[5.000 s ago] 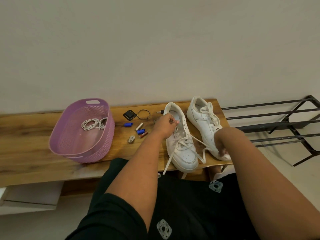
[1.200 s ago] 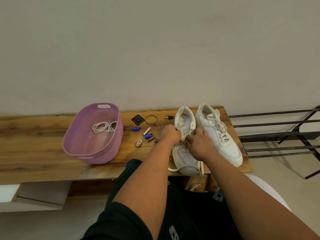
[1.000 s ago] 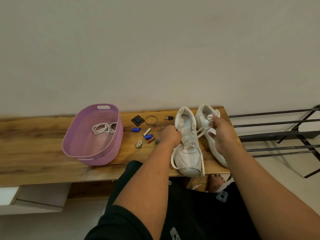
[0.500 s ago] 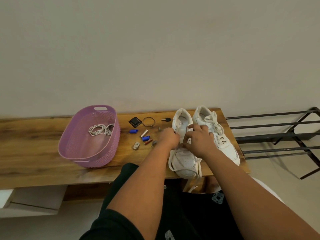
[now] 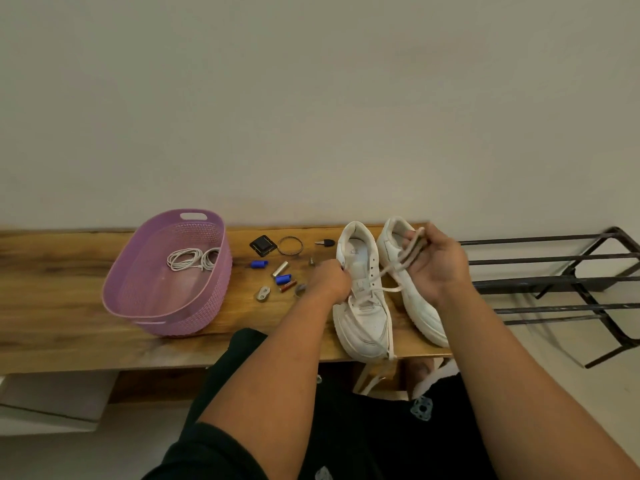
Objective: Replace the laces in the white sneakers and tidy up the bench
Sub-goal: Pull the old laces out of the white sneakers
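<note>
From the head camera, two white sneakers stand side by side at the right end of the wooden bench [image 5: 69, 306], toes toward the person. The left hand [image 5: 330, 280] grips the near sneaker [image 5: 362, 306] at its eyelet edge, fingers curled against the upper. The right hand [image 5: 434, 261] is raised over the far sneaker [image 5: 420, 306], its fingers curled round a white lace [image 5: 388, 273] that runs taut down into the near sneaker's eyelets; a loose lace end hangs off the bench edge.

Further left sits a purple basket [image 5: 214, 292] with coiled white cord [image 5: 192, 259] inside. Between basket and shoes lie small items: a black square piece [image 5: 262, 244], a ring [image 5: 290, 245], a small key [image 5: 325, 242], blue caps [image 5: 259, 264] and metal bits. A black metal rack [image 5: 554, 282] stands to the right.
</note>
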